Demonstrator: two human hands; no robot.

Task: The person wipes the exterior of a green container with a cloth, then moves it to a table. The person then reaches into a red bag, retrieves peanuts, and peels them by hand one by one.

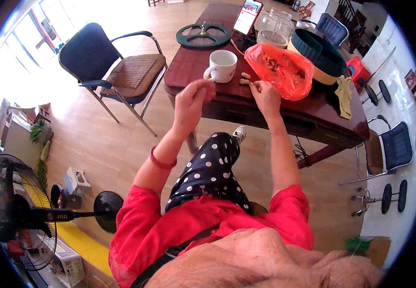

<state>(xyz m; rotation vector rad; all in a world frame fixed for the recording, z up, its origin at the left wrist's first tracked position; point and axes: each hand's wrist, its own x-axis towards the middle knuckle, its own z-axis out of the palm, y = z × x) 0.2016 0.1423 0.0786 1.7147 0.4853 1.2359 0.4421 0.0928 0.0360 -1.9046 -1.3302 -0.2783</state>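
On the dark red table, my right hand (267, 98) has its fingertips pinched at the end of a peanut in its shell (244, 82). A second peanut (246, 75) lies just beyond it. My left hand (193, 103) is raised off the table's near edge, below a white mug (223, 65) with a printed pattern. Its fingers are curled but smeared by motion, so what they hold, if anything, is unclear. To the right of the mug, a red plastic bag (285, 72) lies spread open, with reddish-brown peanuts (273, 63) inside.
A green divided tray (203, 35), a propped phone (248, 17), glass jars (274, 29) and a dark green round container (317, 53) stand farther back. Yellowish gloves (344, 96) hang over the right edge. A chair (117, 67) stands left; a fan (30, 211) is lower left.
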